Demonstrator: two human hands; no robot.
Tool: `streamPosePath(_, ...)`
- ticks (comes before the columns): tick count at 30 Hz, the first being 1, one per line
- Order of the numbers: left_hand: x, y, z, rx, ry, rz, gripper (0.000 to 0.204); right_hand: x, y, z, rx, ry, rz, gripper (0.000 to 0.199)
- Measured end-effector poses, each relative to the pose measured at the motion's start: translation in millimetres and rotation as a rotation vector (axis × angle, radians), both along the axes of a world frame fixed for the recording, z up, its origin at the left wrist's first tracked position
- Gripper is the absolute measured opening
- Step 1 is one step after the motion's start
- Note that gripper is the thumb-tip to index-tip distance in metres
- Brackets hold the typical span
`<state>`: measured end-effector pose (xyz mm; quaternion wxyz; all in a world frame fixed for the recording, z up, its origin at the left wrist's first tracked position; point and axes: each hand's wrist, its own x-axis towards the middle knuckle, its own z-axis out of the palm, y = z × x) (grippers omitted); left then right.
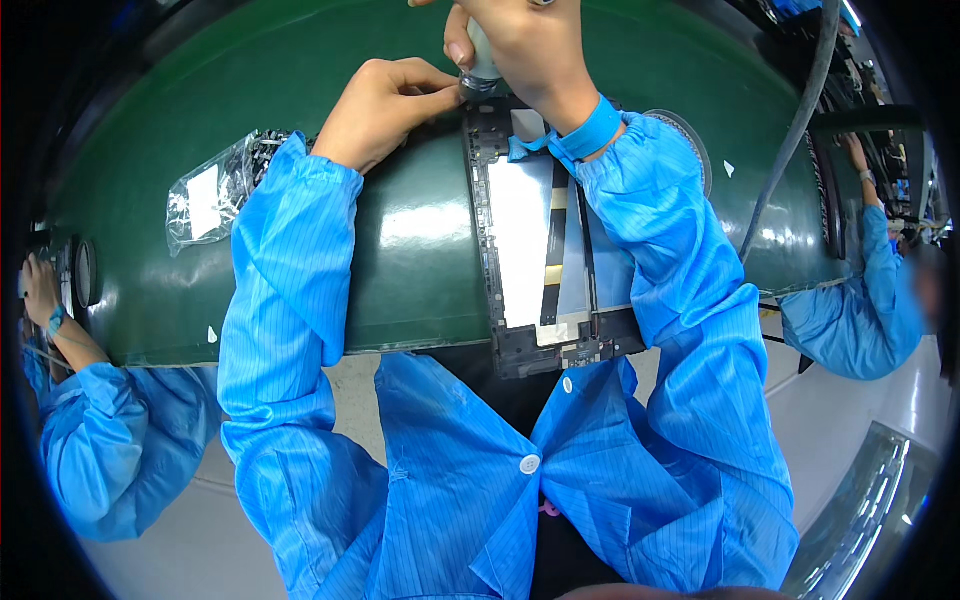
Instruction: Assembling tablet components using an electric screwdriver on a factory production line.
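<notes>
An opened black tablet-like device lies on the green mat, with its near end over the table's front edge. Inside it are silver-white panels, a black strip and small parts along the rim. My right hand is closed around a grey electric screwdriver, whose metal collar points down at the device's far left corner. At that same corner, my left hand is closed with thumb and forefinger pinched together. Whatever is between those fingertips is hidden. A blue strap circles my right wrist, and its loose end hangs over the device.
A clear plastic bag of small dark parts lies left of my left forearm. Right of my right forearm is a round dish's rim, partly hidden. A grey cable hangs down. Co-workers in blue sleeves sit at both sides.
</notes>
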<state>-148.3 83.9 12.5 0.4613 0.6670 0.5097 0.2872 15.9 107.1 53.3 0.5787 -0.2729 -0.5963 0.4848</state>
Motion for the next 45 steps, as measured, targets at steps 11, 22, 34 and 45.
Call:
streamPosePath(11, -3.1, 4.3, -9.6, 0.141, -0.075, -0.023, 0.025, -4.1, 2.6, -2.2, 0.024, 0.019, -0.016, 0.018)
streamPosePath(22, -3.2, -44.6, 31.4, 0.591, -0.016, 0.523, 0.023, -7.6, 1.6, -7.8, 0.017, 0.007, 0.064, 0.021)
streamPosePath(34, 82.4, -228.1, -3.7, 0.667, 0.593, 0.003, 0.087, 16.7, 10.2, 19.7, -0.020, 0.164, 0.069, 0.018)
streamPosePath(45, 54.4, -19.7, -18.7, 0.927, 0.862, 0.137, 0.057, 195.3, -20.1, 64.8, 0.099, -0.074, -0.513, 0.020)
